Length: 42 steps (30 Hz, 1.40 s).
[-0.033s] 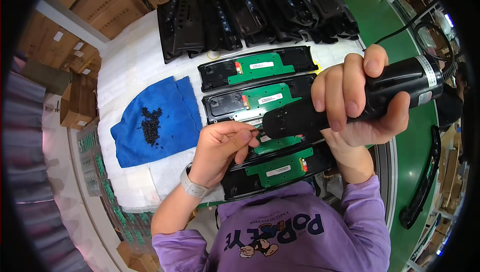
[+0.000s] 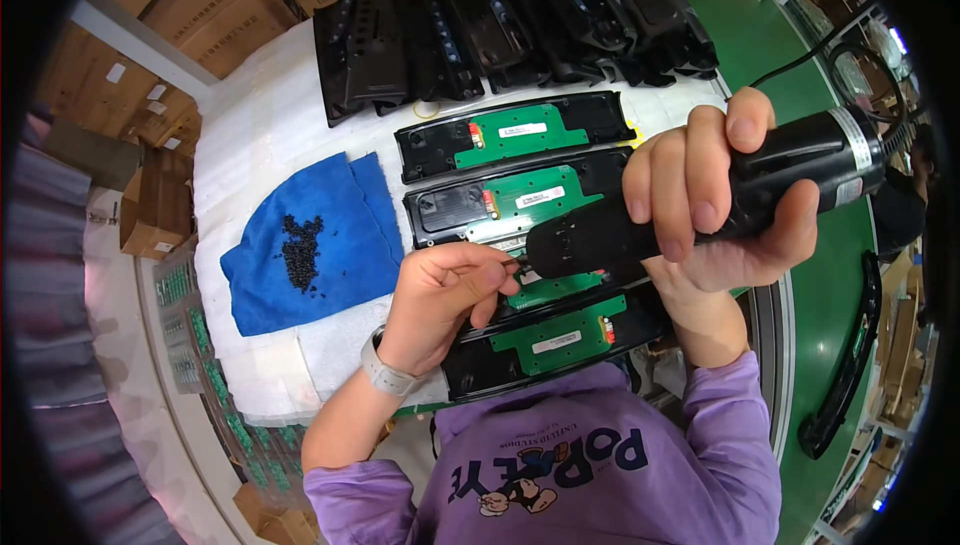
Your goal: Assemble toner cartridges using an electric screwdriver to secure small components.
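My right hand (image 2: 705,190) is wrapped round a black corded electric screwdriver (image 2: 590,240), its nose pointing left. At that nose, the thumb and forefinger of my left hand (image 2: 440,295) pinch a small dark piece, possibly a screw or the bit; the fingertips hide most of it. Beneath both hands lie several long black plastic panels (image 2: 428,153) in a column, each carrying a green circuit board (image 2: 545,200) with a white label. The screwdriver and my hands partly cover one of these panels. Left of them, a pile of small black screws (image 2: 302,257) rests on a blue cloth (image 2: 255,297).
Several black plastic housings (image 2: 380,55) stand in a row along the table's far side. White padding (image 2: 255,135) covers the table. The screwdriver's cable (image 2: 800,67) loops at the right. Cardboard boxes (image 2: 215,15) are stacked behind, and a curved black part (image 2: 845,365) lies at the right.
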Motion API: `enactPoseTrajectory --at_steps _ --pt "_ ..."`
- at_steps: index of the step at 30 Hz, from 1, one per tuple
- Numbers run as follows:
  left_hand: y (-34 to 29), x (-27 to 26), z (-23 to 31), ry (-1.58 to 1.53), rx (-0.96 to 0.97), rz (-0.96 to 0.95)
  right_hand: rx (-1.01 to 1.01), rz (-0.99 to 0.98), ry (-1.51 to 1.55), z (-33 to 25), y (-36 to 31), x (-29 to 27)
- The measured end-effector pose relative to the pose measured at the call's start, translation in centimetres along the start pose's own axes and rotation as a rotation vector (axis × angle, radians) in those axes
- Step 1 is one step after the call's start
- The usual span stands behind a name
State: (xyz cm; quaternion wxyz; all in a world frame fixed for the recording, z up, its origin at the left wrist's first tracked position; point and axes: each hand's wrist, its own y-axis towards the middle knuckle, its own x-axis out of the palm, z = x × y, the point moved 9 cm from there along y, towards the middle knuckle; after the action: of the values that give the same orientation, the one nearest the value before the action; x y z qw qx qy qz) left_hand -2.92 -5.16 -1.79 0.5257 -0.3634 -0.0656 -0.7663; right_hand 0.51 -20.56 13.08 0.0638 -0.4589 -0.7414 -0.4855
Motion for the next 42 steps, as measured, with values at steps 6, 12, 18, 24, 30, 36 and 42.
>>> enactPoseTrajectory --at_steps 6,12,18,24,30,36,42 --pt "-0.1 0.3 0.8 0.635 0.119 0.116 0.126 0.021 -0.046 -0.1 0.5 -0.8" --pt "0.2 -0.4 0.9 0.548 0.111 0.130 0.356 0.107 -0.407 2.3 -1.1 -2.3" --pt "0.4 0.2 0.3 0.525 0.085 0.080 0.371 0.155 -0.437 2.6 -1.3 -2.3" --pt "0.4 0.2 0.0 0.519 0.115 0.093 0.367 0.063 -0.513 3.9 -1.7 -1.6" --pt "0.4 0.0 0.0 0.524 0.146 0.072 0.420 0.084 -0.465 4.1 -1.7 -1.4" --pt "0.3 0.4 0.3 0.480 0.126 0.061 0.363 -0.013 -0.505 3.3 -1.6 -0.7" --pt "-0.2 0.5 2.0 0.495 0.194 0.165 0.145 -0.047 0.012 0.8 -0.5 -0.9"
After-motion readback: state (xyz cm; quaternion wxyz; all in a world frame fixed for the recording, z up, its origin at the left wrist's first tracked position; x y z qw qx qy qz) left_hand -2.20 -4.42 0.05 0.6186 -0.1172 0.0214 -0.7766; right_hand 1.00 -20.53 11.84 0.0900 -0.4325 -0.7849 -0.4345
